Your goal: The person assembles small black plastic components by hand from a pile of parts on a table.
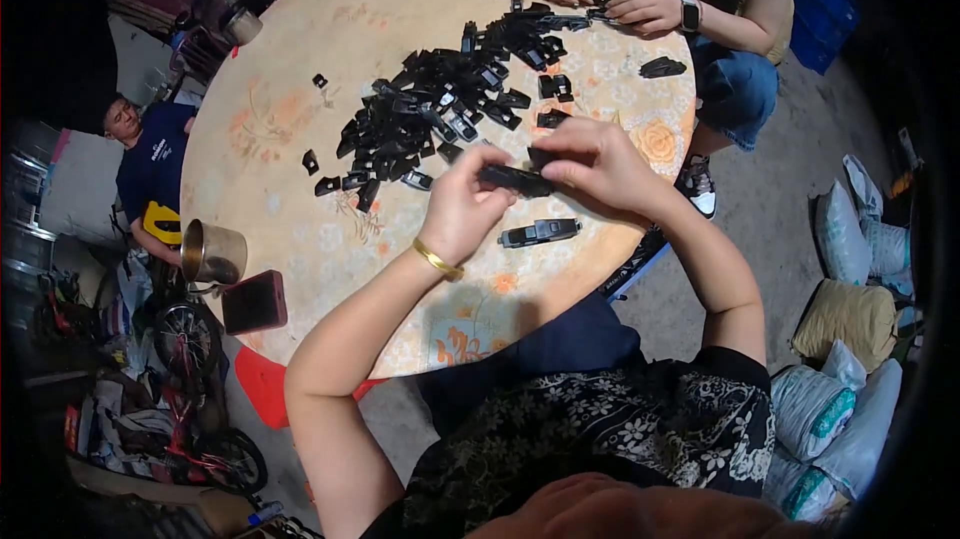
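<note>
My left hand (462, 201), with a gold bangle at its wrist, is closed on a long black plastic part (517, 179) held just over the round table (300, 154). My right hand (600, 164) pinches a small black piece (540, 156) at the far end of that part; the fingers partly hide it. Nearer to me, a similar long black part (540, 232) lies on the floral cloth. Beyond my hands spreads a heap of small black plastic parts (425, 104), some with shiny faces.
Across the table at the right, another person's hands (640, 7) handle black pieces. A metal mug (213, 252) and a dark phone-like device (254, 302) sit at the left edge. Another person (155, 164) is at the left. Stuffed sacks (845, 324) stand on the floor at right.
</note>
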Available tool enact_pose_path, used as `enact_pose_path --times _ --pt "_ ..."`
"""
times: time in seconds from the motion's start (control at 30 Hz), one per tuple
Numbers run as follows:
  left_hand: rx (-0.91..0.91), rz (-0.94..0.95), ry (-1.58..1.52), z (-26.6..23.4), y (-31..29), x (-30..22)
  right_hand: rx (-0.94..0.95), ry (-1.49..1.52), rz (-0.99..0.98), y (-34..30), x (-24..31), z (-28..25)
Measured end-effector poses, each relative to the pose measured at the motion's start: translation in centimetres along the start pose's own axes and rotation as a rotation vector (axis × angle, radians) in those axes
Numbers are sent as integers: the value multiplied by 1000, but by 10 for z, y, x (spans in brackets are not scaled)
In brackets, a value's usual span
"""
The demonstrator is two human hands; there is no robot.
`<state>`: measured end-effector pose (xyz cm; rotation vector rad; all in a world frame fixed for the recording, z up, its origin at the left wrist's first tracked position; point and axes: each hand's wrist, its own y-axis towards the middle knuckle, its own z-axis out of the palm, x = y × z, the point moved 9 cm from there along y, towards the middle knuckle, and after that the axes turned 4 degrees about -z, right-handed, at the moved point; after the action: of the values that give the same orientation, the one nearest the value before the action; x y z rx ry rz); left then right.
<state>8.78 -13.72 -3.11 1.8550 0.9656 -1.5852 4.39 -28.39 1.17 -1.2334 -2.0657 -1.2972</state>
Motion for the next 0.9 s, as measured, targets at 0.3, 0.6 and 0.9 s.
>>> enact_pose_path --times 0.3,0.6,0.9 --pt "-119 294 724 2 -14 -36 32 -307 -88 -13 30 -11" --pt "-125 297 672 1 -14 -38 179 -432 -150 -18 38 -5" --pt "-63 328 586 10 -11 -35 256 -326 -204 -3 38 19"
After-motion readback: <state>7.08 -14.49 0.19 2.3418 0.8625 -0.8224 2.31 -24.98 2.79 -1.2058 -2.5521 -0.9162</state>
